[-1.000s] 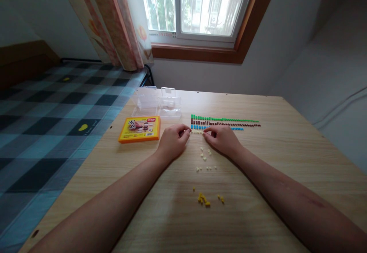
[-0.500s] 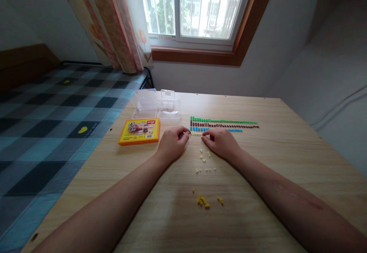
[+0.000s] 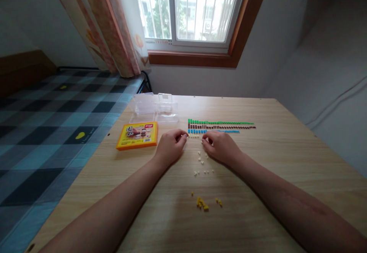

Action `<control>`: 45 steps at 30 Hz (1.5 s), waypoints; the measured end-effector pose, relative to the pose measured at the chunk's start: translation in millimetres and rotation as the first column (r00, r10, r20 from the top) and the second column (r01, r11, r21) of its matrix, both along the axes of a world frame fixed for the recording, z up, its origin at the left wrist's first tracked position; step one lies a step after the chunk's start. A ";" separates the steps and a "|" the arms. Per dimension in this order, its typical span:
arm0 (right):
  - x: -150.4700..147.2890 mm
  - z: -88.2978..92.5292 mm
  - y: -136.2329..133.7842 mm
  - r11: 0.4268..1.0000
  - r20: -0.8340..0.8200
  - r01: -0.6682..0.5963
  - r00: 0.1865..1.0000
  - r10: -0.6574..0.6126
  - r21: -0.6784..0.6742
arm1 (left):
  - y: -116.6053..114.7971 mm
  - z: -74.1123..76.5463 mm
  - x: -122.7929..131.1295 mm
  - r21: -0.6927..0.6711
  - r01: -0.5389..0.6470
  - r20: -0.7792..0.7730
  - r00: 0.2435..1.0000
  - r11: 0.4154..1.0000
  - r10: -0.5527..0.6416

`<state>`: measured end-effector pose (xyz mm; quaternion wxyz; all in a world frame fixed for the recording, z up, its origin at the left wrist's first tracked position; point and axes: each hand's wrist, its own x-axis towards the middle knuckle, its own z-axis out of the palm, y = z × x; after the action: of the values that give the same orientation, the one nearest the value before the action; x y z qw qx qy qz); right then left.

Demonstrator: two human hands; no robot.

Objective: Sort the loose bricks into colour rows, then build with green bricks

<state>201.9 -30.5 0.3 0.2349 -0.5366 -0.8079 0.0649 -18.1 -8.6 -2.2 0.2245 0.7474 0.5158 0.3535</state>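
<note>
My left hand [image 3: 172, 144] rests on the table with its fingers curled and thumb and forefinger tips close together, beside the left end of a short row of cream blocks [image 3: 194, 136]. To the right of that row is my right hand [image 3: 221, 145], also curled, its thumb and forefinger bent toward each other. Anything tiny between either hand's fingertips is too small to make out. Just beyond the cream row run lines of blue blocks [image 3: 195, 131], brown blocks [image 3: 197, 127] and green blocks [image 3: 197, 121]. Loose cream blocks [image 3: 202, 162] lie scattered between my forearms.
Nearer me sits a small pile of yellow blocks [image 3: 202, 203], with a few strays around it. A yellow-orange box [image 3: 137, 135] lies left of my left hand. Clear plastic cases [image 3: 168, 117] stand open behind it. A bed [image 3: 71, 130] adjoins the table's left side.
The view has shifted slightly. My right hand has drawn a little to the right, leaving a wider gap at the cream row's end. My left hand stays at the row's left end.
</note>
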 end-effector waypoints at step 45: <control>13.9 -0.5 14.6 0.998 -0.166 0.025 0.986 -0.036 -0.063 | 1.9 -1.6 0.0 0.015 -0.008 0.009 1.000 1.000 0.008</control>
<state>215.8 -15.9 -0.2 0.2861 -0.5485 -0.7748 0.1306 -18.1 -6.8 -3.7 0.2199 0.7455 0.5151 0.3614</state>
